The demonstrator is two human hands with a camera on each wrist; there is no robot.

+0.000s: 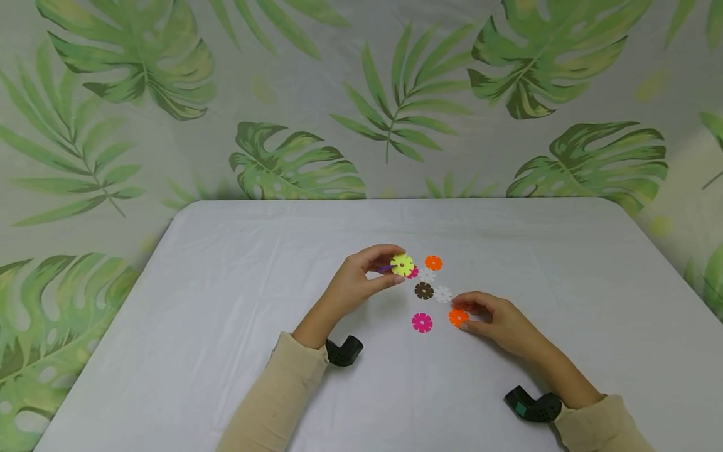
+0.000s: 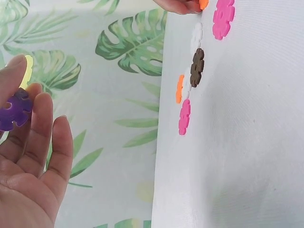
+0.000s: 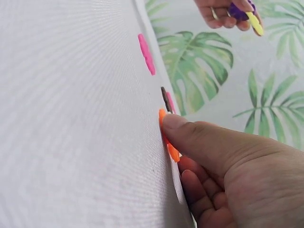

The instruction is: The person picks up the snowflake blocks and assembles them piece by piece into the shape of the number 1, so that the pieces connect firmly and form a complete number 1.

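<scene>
My left hand (image 1: pixel 361 276) is raised above the table, pinching a yellow notched disc (image 1: pixel 402 265) between thumb and fingers. A purple notched disc (image 2: pixel 15 111) joins the yellow one at an angle; in the head view mostly its edge shows. Low at the tabletop, my right hand (image 1: pixel 499 320) pinches an orange notched disc (image 1: pixel 458 317), with the thumb on its near side and the fingertips at its far edge. A white disc (image 1: pixel 443 294) lies just left of the right fingertips. Beside it is a brown disc (image 1: pixel 424 290).
A pink disc (image 1: pixel 422 322) lies nearest the front. Toward the back are another white disc (image 1: pixel 427 274), an orange disc (image 1: pixel 433 262) and a second pink disc (image 2: pixel 185 117), partly covered by the yellow one in the head view. The white-covered table (image 1: pixel 226 270) meets a leaf-patterned curtain (image 1: pixel 305 163).
</scene>
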